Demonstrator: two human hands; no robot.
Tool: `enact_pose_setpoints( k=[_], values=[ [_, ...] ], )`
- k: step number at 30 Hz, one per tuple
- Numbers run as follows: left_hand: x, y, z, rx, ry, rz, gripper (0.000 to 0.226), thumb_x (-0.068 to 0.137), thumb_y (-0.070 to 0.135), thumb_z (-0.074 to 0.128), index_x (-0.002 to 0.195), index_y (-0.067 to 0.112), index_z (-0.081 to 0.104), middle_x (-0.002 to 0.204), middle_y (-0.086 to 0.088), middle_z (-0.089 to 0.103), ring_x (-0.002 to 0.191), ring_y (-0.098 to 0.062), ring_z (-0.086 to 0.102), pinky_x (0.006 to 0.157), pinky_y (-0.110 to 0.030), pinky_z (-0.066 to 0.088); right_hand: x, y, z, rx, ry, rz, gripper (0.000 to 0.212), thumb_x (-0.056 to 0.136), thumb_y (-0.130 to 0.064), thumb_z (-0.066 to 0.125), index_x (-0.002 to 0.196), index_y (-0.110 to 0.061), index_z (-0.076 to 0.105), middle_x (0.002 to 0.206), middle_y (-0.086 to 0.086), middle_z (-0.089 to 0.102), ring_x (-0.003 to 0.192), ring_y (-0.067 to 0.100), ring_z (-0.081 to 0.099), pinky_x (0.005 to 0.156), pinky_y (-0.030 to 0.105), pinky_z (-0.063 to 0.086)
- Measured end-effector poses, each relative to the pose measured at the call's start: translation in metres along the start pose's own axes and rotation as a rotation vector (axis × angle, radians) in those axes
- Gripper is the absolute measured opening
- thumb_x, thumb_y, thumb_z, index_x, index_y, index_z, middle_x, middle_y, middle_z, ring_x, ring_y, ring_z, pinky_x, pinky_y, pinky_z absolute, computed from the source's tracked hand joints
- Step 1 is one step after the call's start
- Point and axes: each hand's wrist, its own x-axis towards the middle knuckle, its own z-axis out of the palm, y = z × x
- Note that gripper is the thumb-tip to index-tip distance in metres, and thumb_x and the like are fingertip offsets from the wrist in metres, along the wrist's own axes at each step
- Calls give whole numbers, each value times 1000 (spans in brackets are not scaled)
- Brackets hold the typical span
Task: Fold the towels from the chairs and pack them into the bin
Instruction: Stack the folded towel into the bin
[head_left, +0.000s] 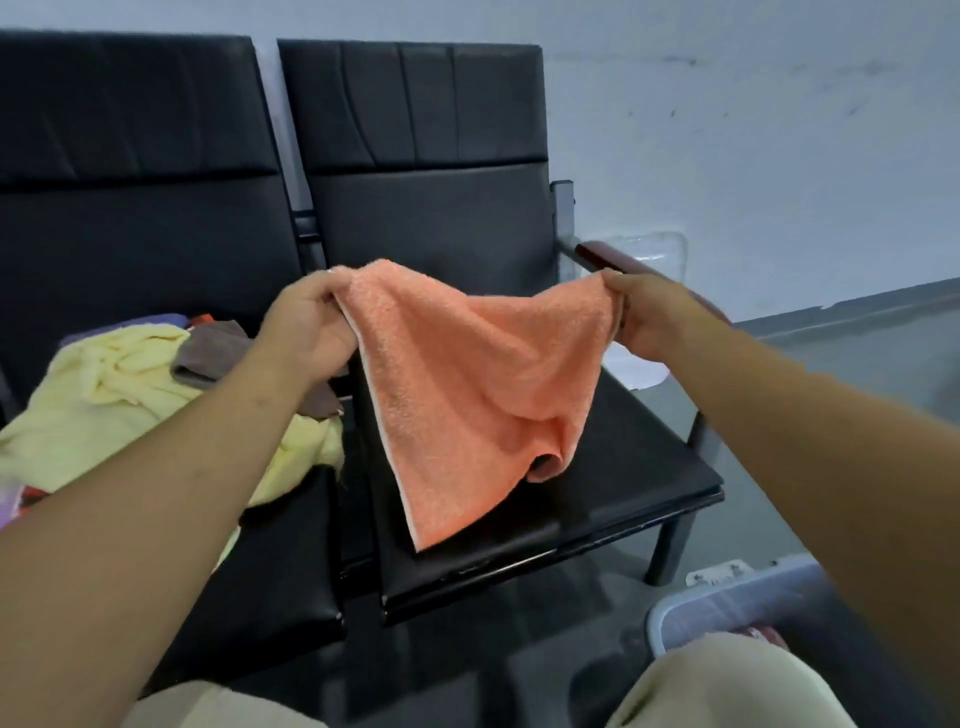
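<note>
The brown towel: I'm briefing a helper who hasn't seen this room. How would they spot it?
Find the left black chair and look at its seat. The brown towel rests on the big yellow towel, toward its right side, the only brown piece there.

Orange terry towel (467, 384) held spread above black padded chair seat (639, 462). Left hand (306, 325) pinches one upper corner, right hand (644, 312) the other. Below left fingers: crumpled yellow towel (104, 405), brown cloth (208, 353). Translucent plastic bin (737, 597) below right forearm.
</note>
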Motion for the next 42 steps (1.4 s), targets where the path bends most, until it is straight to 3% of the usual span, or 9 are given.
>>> enact_pose_setpoints(
  k=[3, 6, 11, 19, 23, 25, 29, 34, 42],
  values=[
    [7, 35, 18, 264, 18, 94, 20, 92, 2, 50, 76, 9, 60, 72, -2, 60, 70, -15, 61, 74, -26, 53, -6, -32, 5, -51, 14, -70, 21, 96, -18, 64, 113, -7, 70, 96, 5, 70, 76, 15, 67, 65, 29, 58],
    [9, 55, 20, 514, 85, 127, 17, 92, 7, 55, 102, 2, 67, 88, -9, 68, 77, -19, 66, 68, -30, 56, -16, -44, 8, -158, 46, -109, 18, 91, -17, 72, 103, -4, 71, 93, 7, 68, 85, 21, 65, 79, 39, 58],
    [5, 74, 17, 489, 99, 141, 25, 96, 4, 52, 113, 2, 70, 95, -10, 75, 80, -17, 71, 70, -31, 57, -19, -63, 8, 129, 56, -100, 9, 94, -17, 68, 92, -9, 64, 87, 6, 66, 76, 20, 64, 75, 39, 57],
    [-9, 78, 28, 274, 48, 69, 15, 90, 5, 57, 86, 6, 71, 74, -3, 69, 71, -16, 68, 77, -34, 55, -13, -73, 5, 154, 103, -139, 5, 93, -11, 59, 97, -7, 58, 95, 11, 58, 79, 26, 59, 69, 38, 54],
    [-8, 74, 28, 113, 104, 91, 3, 87, 7, 69, 89, 5, 72, 90, -10, 72, 83, -20, 71, 83, -35, 58, -7, -67, 5, -82, 89, -173, 19, 89, -16, 67, 72, -13, 59, 79, 12, 54, 81, 26, 51, 71, 41, 50],
    [-3, 72, 24, 67, 212, 160, 19, 85, 4, 74, 99, 6, 63, 105, -15, 70, 89, -22, 72, 81, -33, 59, -6, -60, 5, -211, 56, -193, 23, 89, -17, 69, 70, -7, 61, 74, 11, 48, 81, 27, 46, 69, 41, 45],
    [-3, 75, 7, 651, 215, 282, 30, 88, 8, 73, 113, 22, 65, 110, -10, 71, 100, -19, 70, 90, -31, 57, 0, -46, 1, -274, 94, -246, 40, 94, -15, 68, 113, 18, 58, 94, 12, 54, 87, 24, 55, 85, 45, 56],
    [-10, 88, -6, 1152, 205, 309, 14, 83, 22, 79, 97, 25, 78, 91, 2, 76, 91, -10, 70, 89, -27, 54, 2, -39, -2, -398, 108, -261, 5, 96, -10, 63, 99, -6, 65, 103, 9, 60, 105, 29, 60, 92, 46, 56],
    [13, 75, -10, 1326, 289, 382, 10, 83, 27, 80, 93, 25, 79, 90, 5, 75, 93, -9, 68, 95, -32, 53, 22, -35, 4, -618, 154, -373, 16, 94, -15, 67, 105, -5, 73, 98, 11, 66, 93, 31, 67, 76, 34, 56]
  ],
)
